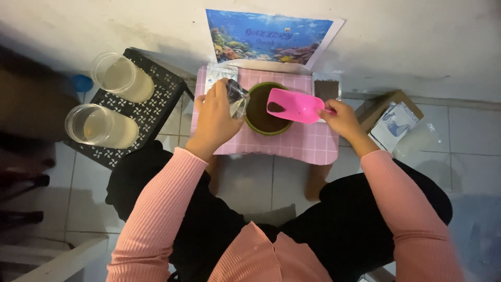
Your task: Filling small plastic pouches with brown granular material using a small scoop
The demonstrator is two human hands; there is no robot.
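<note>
My left hand [216,117] grips a small clear plastic bag [237,99] at the left rim of a green bowl [249,122] filled with dark brown powder. My right hand [342,117] holds the handle of a pink plastic scoop [297,104] that hovers over the bowl's right side, with a small heap of the brown powder in it. The bowl stands on a small low table covered with a pink checked cloth [308,143].
Two clear jars of pale liquid [122,78] [102,126] stand on a black patterned stool [162,89] at the left. An underwater picture [266,39] leans on the wall. Packets [396,122] and a clear bag lie on the tiled floor at right.
</note>
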